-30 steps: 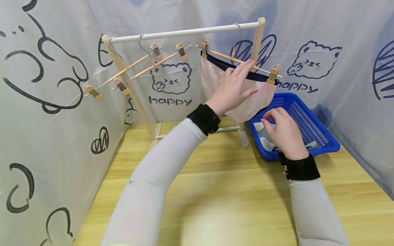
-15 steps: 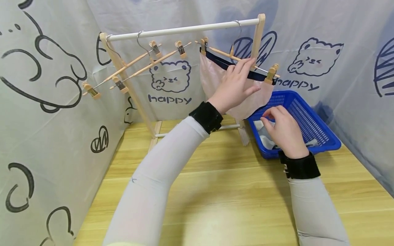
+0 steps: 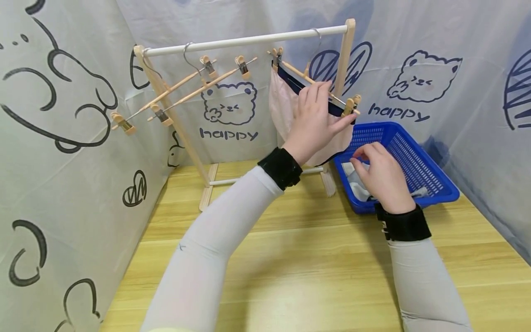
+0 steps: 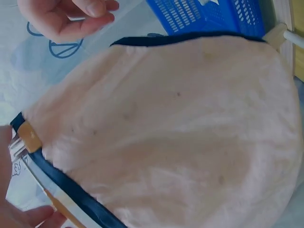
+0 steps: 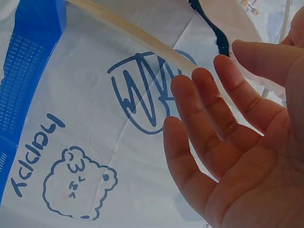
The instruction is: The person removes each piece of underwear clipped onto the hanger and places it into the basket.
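Pale pink underpants [image 3: 282, 99] with navy trim hang by their waistband from a wooden clip hanger [image 3: 299, 76] on the rack's right side. Clips hold both waistband corners; the right clip [image 3: 348, 107] leans toward me. My left hand [image 3: 313, 120] grips the hanger's bar near its middle, fingers over the bar and thumb pointing at the right clip. In the left wrist view, the underpants [image 4: 180, 123] fill most of the picture and some fingertips touch the hanger bar [image 4: 59, 204]. My right hand [image 3: 381, 177] hovers over the basket, fingers loosely bent, holding nothing.
A blue basket [image 3: 445, 191] with white and grey cloth items stands at the right rear. Two bare clip hangers [image 3: 182, 87] hang from the rack's white rail [image 3: 249, 42] to the left. Patterned curtains surround the wooden table [image 3: 290, 276].
The hanger has turned, its right end swinging toward me and leftward, with the underpants following. My left fingers are more bent. The right hand has barely moved.
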Demonstrator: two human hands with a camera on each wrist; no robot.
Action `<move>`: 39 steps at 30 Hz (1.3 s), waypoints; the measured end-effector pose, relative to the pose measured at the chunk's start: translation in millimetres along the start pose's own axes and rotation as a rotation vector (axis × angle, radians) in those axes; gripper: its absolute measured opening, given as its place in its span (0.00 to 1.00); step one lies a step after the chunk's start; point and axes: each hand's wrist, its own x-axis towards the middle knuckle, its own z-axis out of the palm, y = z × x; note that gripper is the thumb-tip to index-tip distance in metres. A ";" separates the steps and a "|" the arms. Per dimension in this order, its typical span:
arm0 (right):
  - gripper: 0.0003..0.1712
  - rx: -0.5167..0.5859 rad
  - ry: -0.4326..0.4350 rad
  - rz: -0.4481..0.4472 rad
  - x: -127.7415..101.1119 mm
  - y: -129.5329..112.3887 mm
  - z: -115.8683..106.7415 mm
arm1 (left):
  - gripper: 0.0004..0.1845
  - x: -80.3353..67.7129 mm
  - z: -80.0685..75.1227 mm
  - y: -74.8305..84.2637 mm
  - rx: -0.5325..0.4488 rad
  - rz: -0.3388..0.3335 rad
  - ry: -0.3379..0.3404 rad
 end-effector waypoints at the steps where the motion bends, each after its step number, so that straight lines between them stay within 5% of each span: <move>1: 0.08 0.001 -0.004 0.003 0.1 0.0 -0.1 | 0.51 -0.7 0.1 0.7 -0.006 -0.004 0.019; 15: 0.08 0.007 -0.013 0.005 -0.4 0.8 0.7 | 0.49 -7.0 -9.4 11.1 -0.153 -0.201 0.051; 30: 0.08 0.009 -0.027 0.001 -1.6 -0.7 2.6 | 0.47 -10.2 -9.3 11.6 -0.142 -0.237 0.083; 39: 0.08 -0.007 -0.020 -0.012 -1.9 -2.1 3.0 | 0.40 -9.6 -14.1 11.9 -0.257 -0.313 0.121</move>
